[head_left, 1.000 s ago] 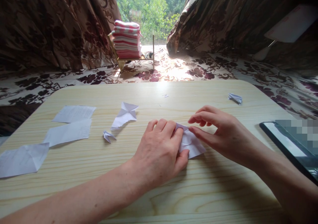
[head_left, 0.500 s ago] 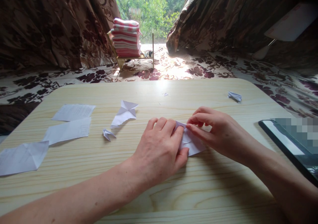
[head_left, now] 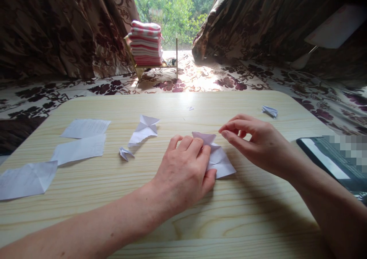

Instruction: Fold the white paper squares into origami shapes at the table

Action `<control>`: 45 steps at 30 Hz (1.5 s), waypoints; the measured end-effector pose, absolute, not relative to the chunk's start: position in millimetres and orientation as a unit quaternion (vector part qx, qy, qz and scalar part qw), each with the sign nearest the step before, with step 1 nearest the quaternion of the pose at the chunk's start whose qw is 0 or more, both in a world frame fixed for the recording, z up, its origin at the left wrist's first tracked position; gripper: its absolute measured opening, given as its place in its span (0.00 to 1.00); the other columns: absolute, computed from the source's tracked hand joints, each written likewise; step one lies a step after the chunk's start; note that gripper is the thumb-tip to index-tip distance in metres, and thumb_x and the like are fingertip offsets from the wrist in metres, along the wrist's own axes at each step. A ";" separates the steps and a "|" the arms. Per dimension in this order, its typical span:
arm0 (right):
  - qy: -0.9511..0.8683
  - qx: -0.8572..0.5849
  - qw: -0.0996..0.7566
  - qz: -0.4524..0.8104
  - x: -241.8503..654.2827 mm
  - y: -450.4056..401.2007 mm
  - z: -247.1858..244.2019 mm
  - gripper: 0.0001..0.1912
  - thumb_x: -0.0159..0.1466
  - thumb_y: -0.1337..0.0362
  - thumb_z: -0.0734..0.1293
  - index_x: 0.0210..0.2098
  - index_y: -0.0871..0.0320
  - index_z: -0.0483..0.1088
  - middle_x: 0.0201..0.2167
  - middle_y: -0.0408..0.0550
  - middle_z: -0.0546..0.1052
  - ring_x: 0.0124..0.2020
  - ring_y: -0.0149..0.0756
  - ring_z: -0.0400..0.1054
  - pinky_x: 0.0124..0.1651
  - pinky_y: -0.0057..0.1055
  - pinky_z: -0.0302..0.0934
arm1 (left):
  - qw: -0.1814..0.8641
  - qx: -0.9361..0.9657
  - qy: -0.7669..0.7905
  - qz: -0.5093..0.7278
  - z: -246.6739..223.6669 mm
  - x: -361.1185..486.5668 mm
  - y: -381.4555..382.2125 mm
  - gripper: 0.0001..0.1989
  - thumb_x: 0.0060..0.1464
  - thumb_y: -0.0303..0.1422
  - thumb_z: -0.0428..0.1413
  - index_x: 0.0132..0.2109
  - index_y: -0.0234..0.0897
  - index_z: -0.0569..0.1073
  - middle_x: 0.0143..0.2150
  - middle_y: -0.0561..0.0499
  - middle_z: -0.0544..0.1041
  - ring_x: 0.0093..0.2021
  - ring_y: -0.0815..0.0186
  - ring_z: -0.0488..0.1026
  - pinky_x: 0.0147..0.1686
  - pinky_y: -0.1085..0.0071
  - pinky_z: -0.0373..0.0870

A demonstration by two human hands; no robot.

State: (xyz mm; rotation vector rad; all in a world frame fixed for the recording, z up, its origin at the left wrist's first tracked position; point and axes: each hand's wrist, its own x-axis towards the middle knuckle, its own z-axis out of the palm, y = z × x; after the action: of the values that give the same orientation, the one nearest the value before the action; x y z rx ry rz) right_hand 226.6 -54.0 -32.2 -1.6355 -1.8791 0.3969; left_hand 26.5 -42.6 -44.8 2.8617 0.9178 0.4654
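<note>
A creased piece of white paper (head_left: 220, 162) lies on the table, with a folded flap standing up at its far end. My left hand (head_left: 187, 163) rests over its left part. The fingers are curled on it and the thumb is at the near edge, holding it; the palm hides the rest. Just right of the flap and apart from the paper is my right hand (head_left: 243, 134). Its thumb and index tips are pinched together with nothing visible between them. To the left lie a small folded paper piece (head_left: 125, 153) and a creased torn paper (head_left: 145, 131).
Three paper sheets (head_left: 78, 150) lie on the table's left side. Another folded paper piece (head_left: 269, 111) is at the far right, above a dark tablet-like device (head_left: 323, 157). Small scraps (head_left: 190, 108) lie near the far edge. Beyond, folded striped cloths (head_left: 145, 44) sit on a stand.
My right hand has let go of the paper's far edge and moved slightly up and right. The flap now stands raised and visible. My left hand has stayed on the paper.
</note>
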 end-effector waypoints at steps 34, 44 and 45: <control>-0.736 -0.591 0.269 0.188 223.3 -60.5 -32.9 0.11 0.60 0.66 0.64 0.40 0.56 0.77 0.36 0.49 0.71 0.36 0.37 0.67 0.35 0.33 0.63 | 0.060 0.939 0.299 0.160 -45.1 25.0 -42.2 0.18 0.60 0.35 0.47 0.50 0.30 0.74 0.44 0.40 0.74 0.46 0.51 0.67 0.49 0.52 0.63; -0.693 -0.644 0.285 0.157 223.0 -52.4 -44.0 0.07 0.60 0.62 0.66 0.29 0.55 0.75 0.32 0.45 0.71 0.32 0.33 0.66 0.32 0.32 0.58 | 0.050 0.941 0.298 0.152 -45.5 25.9 -41.8 0.16 0.60 0.35 0.47 0.46 0.32 0.75 0.43 0.41 0.73 0.45 0.52 0.66 0.49 0.53 0.63; -0.690 -0.645 0.285 0.163 223.5 -51.8 -44.4 0.07 0.60 0.62 0.66 0.29 0.55 0.75 0.32 0.45 0.71 0.31 0.33 0.66 0.33 0.32 0.58 | 0.049 0.941 0.298 0.152 -45.5 25.8 -41.7 0.16 0.60 0.35 0.47 0.46 0.32 0.75 0.43 0.41 0.73 0.45 0.52 0.66 0.49 0.53 0.63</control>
State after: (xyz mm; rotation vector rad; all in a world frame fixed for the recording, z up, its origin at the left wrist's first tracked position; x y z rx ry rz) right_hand 223.5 -51.8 -44.4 -1.7253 -1.8456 0.4370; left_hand 25.8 -41.7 -45.5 2.8675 0.9065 0.4632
